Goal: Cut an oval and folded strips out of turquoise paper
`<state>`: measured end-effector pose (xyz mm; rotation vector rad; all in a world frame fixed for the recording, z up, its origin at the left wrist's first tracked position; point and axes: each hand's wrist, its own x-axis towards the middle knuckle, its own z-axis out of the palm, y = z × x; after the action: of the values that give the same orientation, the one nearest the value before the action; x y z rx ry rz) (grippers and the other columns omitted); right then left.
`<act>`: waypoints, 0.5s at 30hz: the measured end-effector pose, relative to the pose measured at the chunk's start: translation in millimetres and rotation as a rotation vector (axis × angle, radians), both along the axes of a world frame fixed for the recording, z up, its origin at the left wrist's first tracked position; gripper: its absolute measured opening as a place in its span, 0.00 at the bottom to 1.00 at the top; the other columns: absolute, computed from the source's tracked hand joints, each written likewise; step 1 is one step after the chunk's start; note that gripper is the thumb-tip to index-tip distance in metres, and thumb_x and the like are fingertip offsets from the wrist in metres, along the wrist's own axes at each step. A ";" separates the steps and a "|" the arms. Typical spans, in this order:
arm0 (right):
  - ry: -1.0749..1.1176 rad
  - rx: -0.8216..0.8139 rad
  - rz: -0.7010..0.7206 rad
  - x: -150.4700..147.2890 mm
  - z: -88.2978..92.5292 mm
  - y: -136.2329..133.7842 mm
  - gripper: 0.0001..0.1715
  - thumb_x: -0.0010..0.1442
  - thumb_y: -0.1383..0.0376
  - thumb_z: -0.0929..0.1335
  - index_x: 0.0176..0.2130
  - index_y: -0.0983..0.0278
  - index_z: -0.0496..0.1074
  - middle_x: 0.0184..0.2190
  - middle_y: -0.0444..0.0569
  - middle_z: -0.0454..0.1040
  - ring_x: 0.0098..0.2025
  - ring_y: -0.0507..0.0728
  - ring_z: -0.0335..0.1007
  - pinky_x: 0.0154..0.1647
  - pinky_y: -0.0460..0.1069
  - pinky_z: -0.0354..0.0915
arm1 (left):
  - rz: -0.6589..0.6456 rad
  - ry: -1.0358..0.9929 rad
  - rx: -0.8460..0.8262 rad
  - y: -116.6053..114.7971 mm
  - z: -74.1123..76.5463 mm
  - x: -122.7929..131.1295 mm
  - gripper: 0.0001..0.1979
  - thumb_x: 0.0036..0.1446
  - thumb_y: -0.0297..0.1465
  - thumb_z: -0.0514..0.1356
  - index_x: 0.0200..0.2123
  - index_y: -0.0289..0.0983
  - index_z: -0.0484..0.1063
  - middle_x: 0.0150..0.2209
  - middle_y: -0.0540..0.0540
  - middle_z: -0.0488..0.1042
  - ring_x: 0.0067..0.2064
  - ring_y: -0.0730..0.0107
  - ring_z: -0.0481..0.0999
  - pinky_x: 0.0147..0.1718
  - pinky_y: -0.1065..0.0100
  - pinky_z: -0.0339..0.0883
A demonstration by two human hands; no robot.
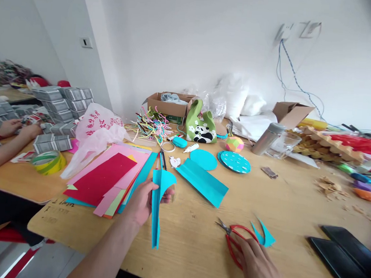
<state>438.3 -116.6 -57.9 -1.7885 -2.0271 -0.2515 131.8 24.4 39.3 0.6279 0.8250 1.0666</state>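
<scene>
My left hand [145, 202] grips a folded strip of blue paper [155, 222] with a curved flap at its upper right. At the lower right, my right hand [253, 255] is on the red-handled scissors [238, 241], which rest on the table with their tips pointing left. Just beyond that hand lies a curved blue offcut [265, 236]. A creased blue sheet [203, 182] lies between the hands, farther back. Behind it are a plain blue disc [203, 159] and a blue disc with white marks [236, 162].
Coloured paper sheets [105, 177] are stacked at left, near a plastic bag [98, 125] and tape [48, 162]. A steel flask [268, 139] stands at back right; black phone-like slabs [336, 262] lie at right. Another person's hands [21, 130] are at far left.
</scene>
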 end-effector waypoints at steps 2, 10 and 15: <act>-0.036 0.017 -0.032 0.4 -2.4 2.0 0.20 0.61 0.70 0.58 0.47 0.61 0.73 0.40 0.53 0.76 0.43 0.62 0.74 0.39 0.53 0.71 | -0.002 -0.014 0.013 -0.8 2.9 1.2 0.12 0.45 0.27 0.60 0.35 0.30 0.74 0.29 0.38 0.79 0.31 0.59 0.78 0.35 0.60 0.71; -0.100 0.020 -0.039 9.8 -6.7 7.2 0.22 0.59 0.72 0.58 0.46 0.59 0.73 0.36 0.52 0.77 0.36 0.60 0.74 0.35 0.53 0.69 | 0.092 -0.095 -0.004 -0.5 8.0 -2.2 0.10 0.46 0.25 0.64 0.35 0.37 0.73 0.31 0.50 0.76 0.32 0.68 0.74 0.39 0.57 0.73; -0.108 0.029 -0.036 9.4 -12.9 4.3 0.19 0.59 0.73 0.58 0.43 0.61 0.73 0.30 0.51 0.73 0.32 0.60 0.72 0.31 0.53 0.67 | 0.079 -0.079 -0.005 2.6 6.0 -2.9 0.12 0.43 0.27 0.67 0.34 0.36 0.73 0.32 0.51 0.76 0.31 0.72 0.74 0.36 0.65 0.71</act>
<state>447.7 -112.3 -70.7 -1.8309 -2.0550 -0.3944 128.9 27.1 45.3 0.5490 0.7886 1.1535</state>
